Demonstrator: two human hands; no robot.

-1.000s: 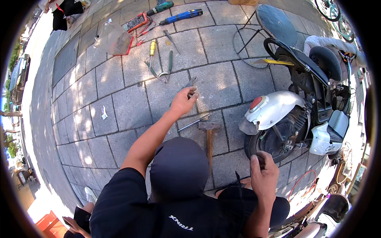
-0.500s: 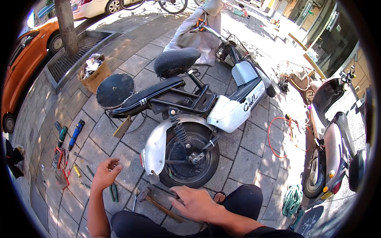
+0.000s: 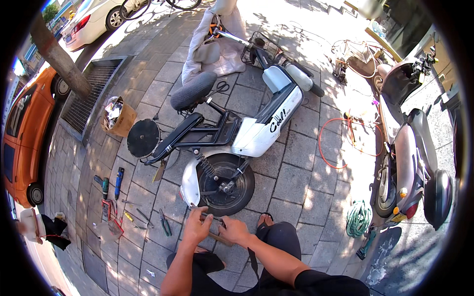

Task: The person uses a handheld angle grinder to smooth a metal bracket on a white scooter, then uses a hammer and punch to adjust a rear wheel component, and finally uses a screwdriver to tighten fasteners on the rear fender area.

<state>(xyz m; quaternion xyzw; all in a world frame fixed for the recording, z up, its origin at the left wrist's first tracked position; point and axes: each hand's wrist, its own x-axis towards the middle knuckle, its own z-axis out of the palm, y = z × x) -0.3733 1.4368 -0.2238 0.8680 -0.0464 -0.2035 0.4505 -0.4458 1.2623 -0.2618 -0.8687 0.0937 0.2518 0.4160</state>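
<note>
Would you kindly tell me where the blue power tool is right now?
In the head view, the blue power tool lies on the paving at the left, just right of the green drill and below the cardboard box.

- Lower centre: the left hand (image 3: 197,226) and right hand (image 3: 234,230) hide most of a thin item (image 3: 216,219) between them, its kind unclear.
- Just below, a wooden handle (image 3: 219,239) is partly covered.
- Left rim: orange car (image 3: 24,133), cut off.
- Top edge: pale cover (image 3: 227,61), cut off.
- Lower left: white scrap (image 3: 150,273), too small to tell.
</note>
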